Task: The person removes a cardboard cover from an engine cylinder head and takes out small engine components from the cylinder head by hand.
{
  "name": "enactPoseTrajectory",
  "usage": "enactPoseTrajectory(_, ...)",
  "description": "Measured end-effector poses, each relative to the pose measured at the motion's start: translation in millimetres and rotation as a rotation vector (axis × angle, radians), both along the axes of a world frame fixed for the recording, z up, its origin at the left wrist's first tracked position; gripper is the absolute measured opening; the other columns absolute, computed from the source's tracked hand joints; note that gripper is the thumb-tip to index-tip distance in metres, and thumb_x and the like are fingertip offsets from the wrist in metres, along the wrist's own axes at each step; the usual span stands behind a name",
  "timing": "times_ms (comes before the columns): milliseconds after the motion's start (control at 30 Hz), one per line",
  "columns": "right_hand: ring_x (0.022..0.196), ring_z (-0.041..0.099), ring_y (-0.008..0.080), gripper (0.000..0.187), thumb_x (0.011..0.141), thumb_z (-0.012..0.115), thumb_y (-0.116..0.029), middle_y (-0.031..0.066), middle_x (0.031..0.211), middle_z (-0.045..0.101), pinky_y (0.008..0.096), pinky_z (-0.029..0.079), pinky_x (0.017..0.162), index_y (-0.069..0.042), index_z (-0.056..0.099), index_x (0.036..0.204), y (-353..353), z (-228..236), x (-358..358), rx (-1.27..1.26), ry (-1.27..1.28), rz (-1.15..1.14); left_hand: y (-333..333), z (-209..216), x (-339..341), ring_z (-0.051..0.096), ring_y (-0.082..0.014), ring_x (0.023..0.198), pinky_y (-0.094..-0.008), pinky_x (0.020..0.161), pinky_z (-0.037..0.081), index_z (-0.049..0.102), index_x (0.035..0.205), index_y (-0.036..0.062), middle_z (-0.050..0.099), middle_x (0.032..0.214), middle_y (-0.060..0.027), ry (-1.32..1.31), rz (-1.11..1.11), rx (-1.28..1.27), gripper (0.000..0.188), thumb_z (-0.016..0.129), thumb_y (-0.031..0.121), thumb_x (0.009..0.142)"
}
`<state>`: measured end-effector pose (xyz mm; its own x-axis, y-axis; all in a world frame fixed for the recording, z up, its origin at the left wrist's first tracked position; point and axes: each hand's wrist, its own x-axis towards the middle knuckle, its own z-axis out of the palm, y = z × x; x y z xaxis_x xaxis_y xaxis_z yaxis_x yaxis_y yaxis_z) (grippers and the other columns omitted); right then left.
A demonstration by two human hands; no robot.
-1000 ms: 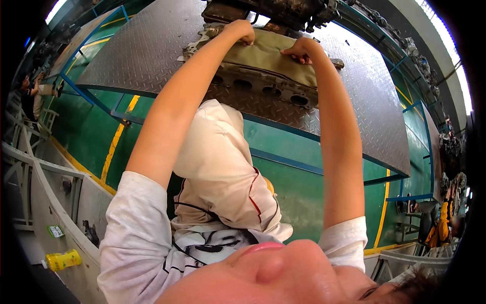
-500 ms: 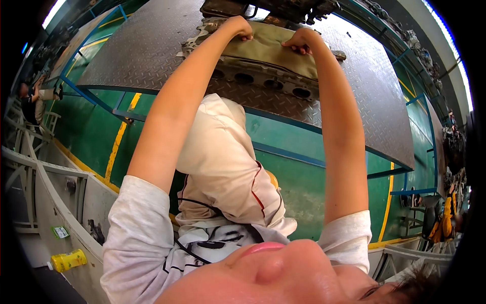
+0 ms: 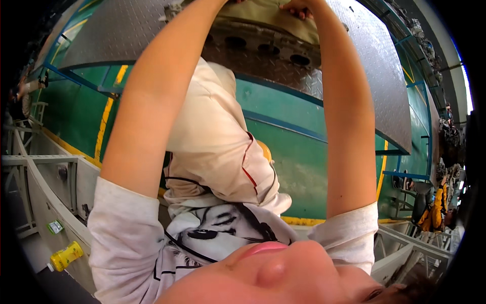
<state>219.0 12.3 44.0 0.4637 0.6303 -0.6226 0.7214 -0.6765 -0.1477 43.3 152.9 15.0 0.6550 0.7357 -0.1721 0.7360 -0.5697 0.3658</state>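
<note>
Olive cloth lies over a metal engine part on the tabletop's near side. Our right hand curls its fingers at the cloth's right; whether they grip, we cannot tell. Our left hand, mostly cropped, hides its fingers' state.

The engine part rests on the table at 12 o'clock, under the cloth; the bottle is at 8 o'clock.
</note>
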Motion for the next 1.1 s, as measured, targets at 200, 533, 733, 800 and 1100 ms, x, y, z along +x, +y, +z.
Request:
enactPoseTrajectory(200,0.056,0.052,0.0202,0.040,0.088,0.048,-0.049,0.0047,0.052,0.052,0.0393,0.043,0.057,-0.012,0.058,0.076,40,1,-19,-0.081,-0.061,0.205,59,-4,-16,0.051,-0.0203,0.048,-0.0382,0.052,0.042,0.060,0.059,0.0119,0.059,0.059,-0.0052,0.290,0.037,-0.302,0.027,0.057,0.030,0.079)
enactPoseTrajectory(533,0.099,0.061,0.0233,0.026,0.075,0.058,-0.023,0.0099,0.102,0.065,0.0403,0.049,0.080,-0.014,0.068,0.098,-26,-37,-53,0.668,-0.698,0.157,-63,-17,-40,0.060,-0.0368,0.089,-0.0477,0.074,0.048,0.065,0.093,0.0082,0.064,0.092,-0.0165,-0.302,0.107,0.497,0.035,0.066,0.036,0.072)
enactPoseTrajectory(733,0.102,0.052,0.0240,0.035,0.067,0.066,-0.028,0.0105,0.103,0.060,0.0355,0.041,0.083,-0.008,0.066,0.095,-46,-9,-84,0.933,-0.818,0.150,-83,7,-45,0.055,-0.0309,0.101,-0.0421,0.082,0.047,0.052,0.117,0.0071,0.059,0.107,-0.0115,-0.510,-0.114,0.990,0.041,0.060,0.021,0.080)
enactPoseTrajectory(800,0.095,0.057,0.0287,0.037,0.067,0.061,-0.035,0.0147,0.096,0.063,0.0387,0.045,0.080,-0.004,0.068,0.086,-37,-5,-113,0.936,-0.742,0.170,-32,-10,-62,0.054,-0.0350,0.098,-0.0427,0.081,0.045,0.053,0.112,0.0031,0.057,0.104,-0.0168,-0.534,-0.263,0.904,0.035,0.059,0.020,0.081)
enactPoseTrajectory(1100,0.091,0.055,0.0282,0.036,0.073,0.055,-0.039,0.0125,0.090,0.061,0.0384,0.039,0.080,-0.007,0.069,0.081,-75,-60,-123,1.185,-0.745,0.220,-80,-13,-58,0.053,-0.0367,0.093,-0.0417,0.081,0.042,0.060,0.091,-0.0005,0.057,0.095,-0.0189,-0.516,-0.528,0.547,0.021,0.058,0.018,0.081)
